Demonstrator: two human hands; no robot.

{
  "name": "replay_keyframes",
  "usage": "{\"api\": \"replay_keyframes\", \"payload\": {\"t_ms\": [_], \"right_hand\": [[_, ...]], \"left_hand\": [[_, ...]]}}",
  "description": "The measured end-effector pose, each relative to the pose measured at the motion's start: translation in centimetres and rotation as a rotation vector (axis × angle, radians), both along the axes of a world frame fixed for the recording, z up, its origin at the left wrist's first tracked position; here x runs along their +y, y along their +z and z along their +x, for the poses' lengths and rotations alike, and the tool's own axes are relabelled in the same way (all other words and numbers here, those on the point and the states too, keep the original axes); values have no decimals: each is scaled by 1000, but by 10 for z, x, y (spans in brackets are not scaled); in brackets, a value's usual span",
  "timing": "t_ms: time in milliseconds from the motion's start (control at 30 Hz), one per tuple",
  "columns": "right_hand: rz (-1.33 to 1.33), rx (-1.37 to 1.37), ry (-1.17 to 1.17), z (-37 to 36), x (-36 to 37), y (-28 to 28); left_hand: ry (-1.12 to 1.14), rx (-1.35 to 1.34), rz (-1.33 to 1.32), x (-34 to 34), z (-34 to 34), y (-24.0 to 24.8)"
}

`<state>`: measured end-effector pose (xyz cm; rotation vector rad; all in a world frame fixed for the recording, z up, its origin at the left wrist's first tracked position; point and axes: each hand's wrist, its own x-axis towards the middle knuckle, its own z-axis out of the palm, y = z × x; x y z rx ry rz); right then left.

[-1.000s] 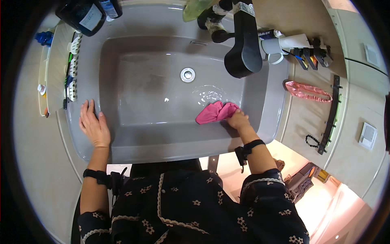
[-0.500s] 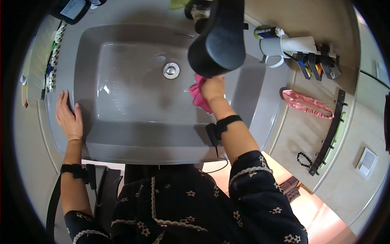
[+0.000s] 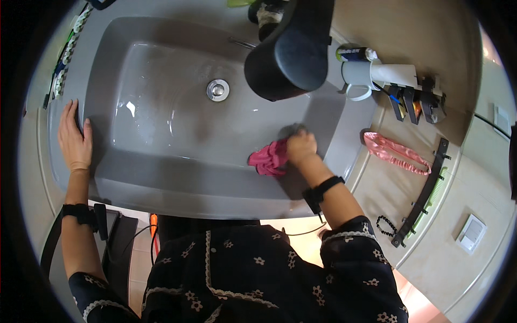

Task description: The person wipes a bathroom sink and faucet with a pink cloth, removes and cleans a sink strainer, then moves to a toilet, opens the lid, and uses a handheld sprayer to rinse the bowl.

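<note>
Though hands [image 3: 301,146] are apart, cloth [image 3: 267,159] in right

Right hand [image 3: 301,146] blurred — pink cloth [image 3: 267,159] partly hidden by it — green item [image 3: 238,2] cut by top edge.

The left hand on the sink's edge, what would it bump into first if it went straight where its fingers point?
Probably the white scalloped rack just ahead of the left hand, though its height is unclear, so the fingers might pass under it.
</note>
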<state>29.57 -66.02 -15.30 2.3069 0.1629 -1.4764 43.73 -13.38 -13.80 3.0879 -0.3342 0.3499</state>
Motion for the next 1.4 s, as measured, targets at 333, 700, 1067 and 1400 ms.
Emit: {"api": "replay_keyframes", "payload": {"t_ms": [333, 700, 1067, 1400], "right_hand": [[478, -1294, -670, 78, 19, -84], [1039, -1459, -2157, 112, -16, -50], [1084, -1571, -2224, 87, 11, -18], [586, -1773, -1220, 111, 37, -45]], "left_hand": [[-10, -39, 3, -10, 11, -1], [35, -13, 23, -4, 2, 1], [60, -26, 13, 3, -1, -4], [2, -35, -34, -8, 13, -5]]}}
